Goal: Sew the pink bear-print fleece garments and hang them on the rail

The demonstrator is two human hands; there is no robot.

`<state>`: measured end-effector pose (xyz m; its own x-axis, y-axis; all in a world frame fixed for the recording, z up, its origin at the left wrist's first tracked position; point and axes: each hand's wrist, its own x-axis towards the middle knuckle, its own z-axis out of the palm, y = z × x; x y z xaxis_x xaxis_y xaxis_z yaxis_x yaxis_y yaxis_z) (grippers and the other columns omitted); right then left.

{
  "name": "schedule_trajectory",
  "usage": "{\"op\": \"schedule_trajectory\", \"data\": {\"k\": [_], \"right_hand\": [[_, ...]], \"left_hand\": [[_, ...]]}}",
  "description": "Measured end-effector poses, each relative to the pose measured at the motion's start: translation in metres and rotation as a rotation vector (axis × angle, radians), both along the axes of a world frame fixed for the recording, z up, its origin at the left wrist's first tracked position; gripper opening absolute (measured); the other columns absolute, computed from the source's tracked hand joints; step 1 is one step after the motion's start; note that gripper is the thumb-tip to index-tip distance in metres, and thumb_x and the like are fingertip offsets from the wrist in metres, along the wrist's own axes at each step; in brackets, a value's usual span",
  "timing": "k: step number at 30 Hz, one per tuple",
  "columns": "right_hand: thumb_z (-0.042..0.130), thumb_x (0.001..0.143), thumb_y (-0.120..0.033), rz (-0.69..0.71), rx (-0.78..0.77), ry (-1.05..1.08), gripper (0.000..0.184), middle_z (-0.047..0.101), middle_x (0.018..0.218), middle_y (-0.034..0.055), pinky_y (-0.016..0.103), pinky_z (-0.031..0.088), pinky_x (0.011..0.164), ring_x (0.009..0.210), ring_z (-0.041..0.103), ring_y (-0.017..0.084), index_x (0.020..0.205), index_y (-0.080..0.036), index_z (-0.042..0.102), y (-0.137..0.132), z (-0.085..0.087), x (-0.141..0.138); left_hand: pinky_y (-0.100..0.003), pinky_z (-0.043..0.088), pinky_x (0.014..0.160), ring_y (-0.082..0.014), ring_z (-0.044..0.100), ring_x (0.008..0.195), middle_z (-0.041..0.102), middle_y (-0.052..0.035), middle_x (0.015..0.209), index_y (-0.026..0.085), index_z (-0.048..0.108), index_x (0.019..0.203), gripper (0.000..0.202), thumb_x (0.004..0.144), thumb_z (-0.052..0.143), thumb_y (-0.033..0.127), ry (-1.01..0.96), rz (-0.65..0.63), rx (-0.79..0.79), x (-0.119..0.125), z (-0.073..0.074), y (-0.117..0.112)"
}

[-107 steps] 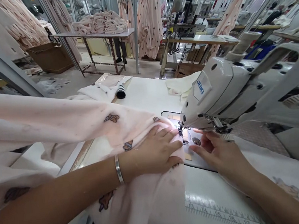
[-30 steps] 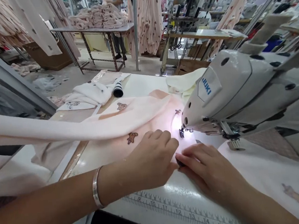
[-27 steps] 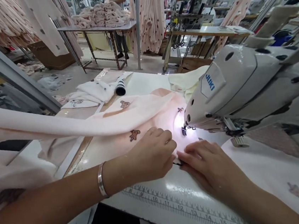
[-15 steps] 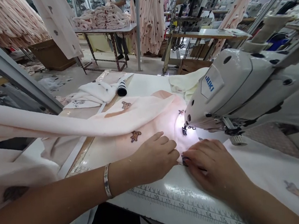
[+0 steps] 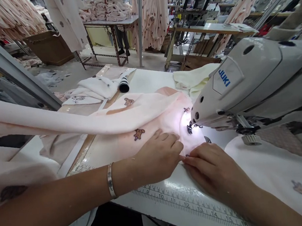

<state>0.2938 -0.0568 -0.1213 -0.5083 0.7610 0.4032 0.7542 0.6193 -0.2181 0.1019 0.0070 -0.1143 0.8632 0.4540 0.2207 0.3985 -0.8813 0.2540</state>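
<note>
A pale pink fabric with small bear prints (image 5: 143, 139) lies bunched under the JUKI sewing machine head (image 5: 245, 81), its edge running toward the needle and presser foot (image 5: 191, 127). My left hand (image 5: 157, 153) sits on the fabric, fingers curled over it left of the needle. My right hand (image 5: 211, 169) lies close by on the table, fingertips on the fabric's edge. The two hands nearly touch, with a tiny dark bit showing at the fingertips (image 5: 187, 156). A metal bangle (image 5: 110, 181) circles my left wrist.
A ruler scale (image 5: 187, 204) is printed along the white table's front edge. More printed fabric (image 5: 281, 174) lies right of the machine. Folded white cloth (image 5: 89, 92), a striped roll (image 5: 123, 85) and cream cloth (image 5: 193, 78) lie behind. A metal rail (image 5: 8, 63) runs at left.
The view has swung slightly, so the machine sits further right. My right hand has slid up toward the needle, and the dark bit under its fingers is now mostly hidden.
</note>
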Motion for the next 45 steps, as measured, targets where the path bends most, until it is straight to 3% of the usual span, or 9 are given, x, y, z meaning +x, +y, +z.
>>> {"op": "schedule_trajectory", "data": {"k": [5, 9, 17, 24, 28, 33, 39, 42, 45], "right_hand": [[0.050, 0.089, -0.020, -0.039, -0.020, -0.068, 0.016, 0.058, 0.082, 0.0068, 0.034, 0.042, 0.069, 0.075, 0.051, 0.018, 0.098, -0.016, 0.063, 0.015, 0.004, 0.012], [0.047, 0.092, -0.024, -0.088, 0.005, -0.100, 0.019, 0.059, 0.087, 0.0070, 0.036, 0.044, 0.076, 0.084, 0.054, 0.020, 0.103, -0.018, 0.061, 0.027, 0.002, 0.023], [0.046, 0.092, -0.023, -0.105, -0.123, -0.051, 0.018, 0.054, 0.084, 0.0057, 0.033, 0.043, 0.071, 0.078, 0.050, 0.018, 0.102, -0.018, 0.060, 0.010, -0.002, 0.026], [0.046, 0.092, -0.025, -0.160, -0.124, -0.030, 0.017, 0.054, 0.085, 0.0057, 0.032, 0.044, 0.069, 0.082, 0.052, 0.019, 0.098, -0.019, 0.061, 0.013, -0.004, 0.025], [0.045, 0.093, -0.025, -0.179, -0.150, -0.025, 0.019, 0.055, 0.086, 0.0054, 0.031, 0.047, 0.068, 0.077, 0.054, 0.017, 0.101, -0.020, 0.061, 0.011, -0.006, 0.026], [0.044, 0.092, -0.026, -0.206, -0.175, 0.012, 0.022, 0.057, 0.086, 0.0057, 0.033, 0.050, 0.069, 0.075, 0.058, 0.016, 0.102, -0.021, 0.063, 0.009, -0.005, 0.026], [0.039, 0.094, -0.041, -0.414, -0.282, 0.481, 0.037, 0.066, 0.073, 0.0043, 0.031, 0.054, 0.060, 0.064, 0.064, 0.017, 0.085, -0.021, 0.069, 0.019, -0.008, 0.037], [0.030, 0.097, -0.041, -0.538, -0.217, 0.539, 0.046, 0.069, 0.072, 0.0075, 0.031, 0.055, 0.056, 0.062, 0.066, 0.018, 0.091, -0.015, 0.067, 0.021, -0.013, 0.042], [0.045, 0.092, -0.044, -0.567, -0.215, 0.500, 0.034, 0.071, 0.084, 0.0062, 0.033, 0.056, 0.064, 0.076, 0.068, 0.021, 0.092, -0.020, 0.068, 0.017, -0.015, 0.047]], "left_hand": [[-0.049, 0.024, 0.109, -0.0281, 0.034, 0.131, 0.044, -0.0157, 0.136, 0.011, 0.050, 0.110, 0.026, 0.091, 0.039, 0.025, 0.002, 0.004, -0.014, 0.015, -0.004, 0.028], [-0.042, 0.036, 0.100, -0.0249, 0.050, 0.113, 0.057, -0.0112, 0.115, 0.013, 0.049, 0.107, 0.026, 0.084, 0.048, 0.025, -0.018, -0.013, -0.046, 0.029, 0.001, 0.050], [-0.043, 0.034, 0.099, -0.0221, 0.053, 0.099, 0.058, -0.0074, 0.102, 0.015, 0.049, 0.095, 0.018, 0.081, 0.050, 0.026, -0.066, 0.039, -0.074, 0.033, -0.003, 0.036], [-0.044, 0.027, 0.107, -0.0250, 0.040, 0.123, 0.053, -0.0115, 0.120, 0.013, 0.050, 0.108, 0.024, 0.089, 0.044, 0.026, -0.038, -0.023, -0.016, 0.034, -0.006, 0.042], [-0.041, 0.038, 0.096, -0.0232, 0.049, 0.106, 0.057, -0.0099, 0.108, 0.013, 0.058, 0.096, 0.019, 0.089, 0.046, 0.025, -0.055, -0.057, 0.092, 0.033, -0.005, 0.041], [-0.029, 0.044, 0.082, -0.0153, 0.051, 0.085, 0.061, -0.0063, 0.091, 0.014, 0.063, 0.078, 0.023, 0.091, 0.044, 0.014, -0.060, -0.235, 0.149, 0.033, -0.007, 0.046], [-0.026, 0.045, 0.079, -0.0137, 0.052, 0.085, 0.063, -0.0044, 0.091, 0.015, 0.066, 0.078, 0.023, 0.092, 0.047, 0.017, -0.070, -0.210, 0.110, 0.033, -0.006, 0.046], [-0.026, 0.045, 0.081, -0.0131, 0.053, 0.087, 0.063, -0.0037, 0.092, 0.016, 0.067, 0.077, 0.026, 0.093, 0.046, 0.019, -0.083, -0.195, 0.080, 0.033, -0.004, 0.043], [-0.026, 0.046, 0.083, -0.0121, 0.054, 0.087, 0.063, -0.0034, 0.093, 0.016, 0.067, 0.080, 0.026, 0.094, 0.046, 0.022, -0.108, -0.172, 0.027, 0.033, -0.005, 0.043]]}}
